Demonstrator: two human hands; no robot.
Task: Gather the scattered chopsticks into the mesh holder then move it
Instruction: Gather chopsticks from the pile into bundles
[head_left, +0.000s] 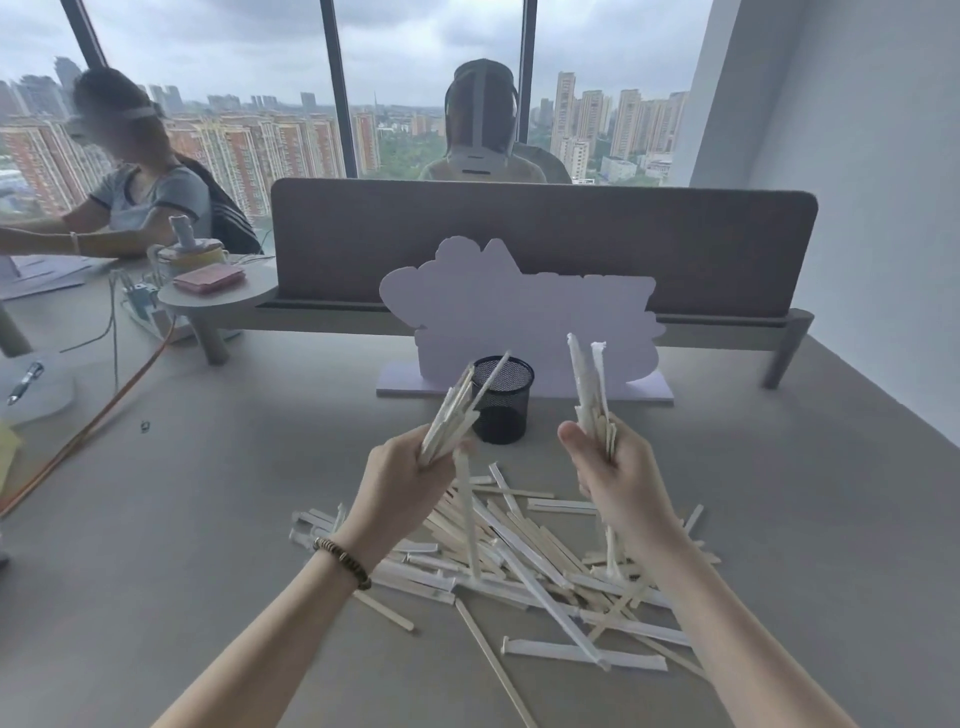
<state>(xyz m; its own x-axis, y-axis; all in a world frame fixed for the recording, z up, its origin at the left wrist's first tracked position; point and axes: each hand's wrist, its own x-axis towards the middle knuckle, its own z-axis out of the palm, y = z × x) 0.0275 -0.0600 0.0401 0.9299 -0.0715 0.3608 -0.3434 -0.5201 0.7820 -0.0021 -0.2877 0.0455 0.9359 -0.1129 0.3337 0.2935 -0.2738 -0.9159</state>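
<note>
A black mesh holder (503, 400) stands upright on the grey table, just beyond my hands and between them. My left hand (402, 480) grips a bundle of pale chopsticks (457, 410) whose tips lean toward the holder's rim. My right hand (621, 478) grips a second bundle of chopsticks (589, 384), some in white paper sleeves, pointing upward to the right of the holder. A loose pile of chopsticks (519, 561) lies scattered on the table under and between my forearms. The holder looks empty inside.
A pale purple cut-out sign (524, 317) stands right behind the holder, with a grey desk divider (545, 244) behind it. At the left are a small round stand (218, 299), an orange cable (93, 421), a pen (23, 382) and a seated person (140, 197).
</note>
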